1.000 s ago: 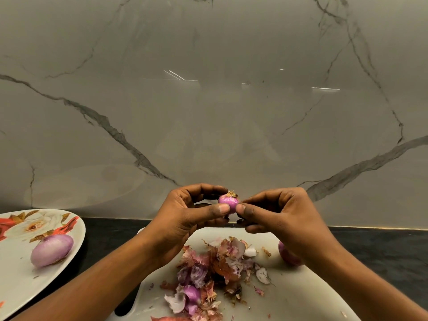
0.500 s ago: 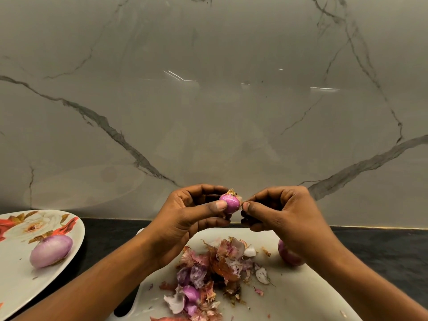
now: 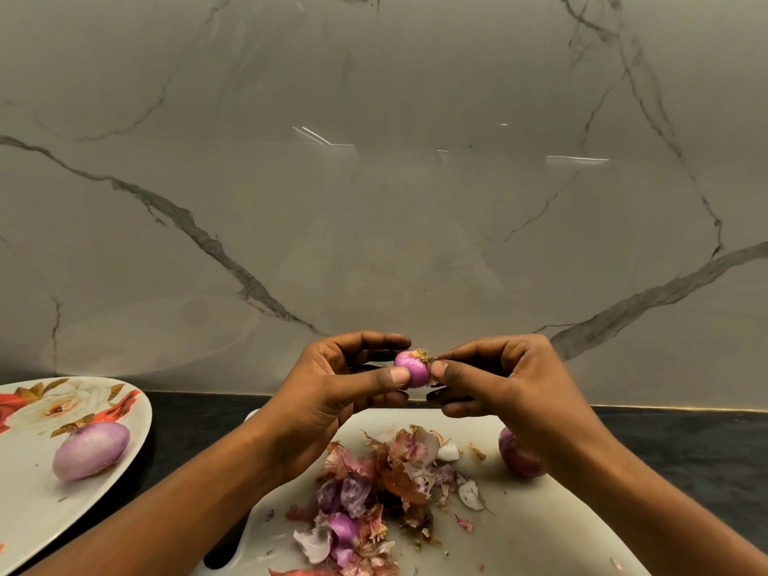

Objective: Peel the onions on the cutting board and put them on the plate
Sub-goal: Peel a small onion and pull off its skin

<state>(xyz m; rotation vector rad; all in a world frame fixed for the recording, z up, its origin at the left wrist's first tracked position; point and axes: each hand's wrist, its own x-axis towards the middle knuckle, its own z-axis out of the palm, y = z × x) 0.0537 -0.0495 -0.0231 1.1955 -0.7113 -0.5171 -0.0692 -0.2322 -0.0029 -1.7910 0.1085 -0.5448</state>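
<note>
- Peeling under way above the cutting board (image 3: 540, 530): the left hand (image 3: 328, 388) pinches a small onion (image 3: 411, 371) between thumb and curled fingers.
- Root tuft tilts up toward the right hand (image 3: 513, 386), whose thumb and forefinger nip the bulb at that end.
- One peeled onion (image 3: 89, 451) lies on the plate (image 3: 25, 517), far left; a third onion (image 3: 517, 457) waits on the board beside the peelings (image 3: 374, 488).
- Next pull looks rightward, away from the left grip.

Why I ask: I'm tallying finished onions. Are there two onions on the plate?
No, only one onion lies on the plate.
</note>
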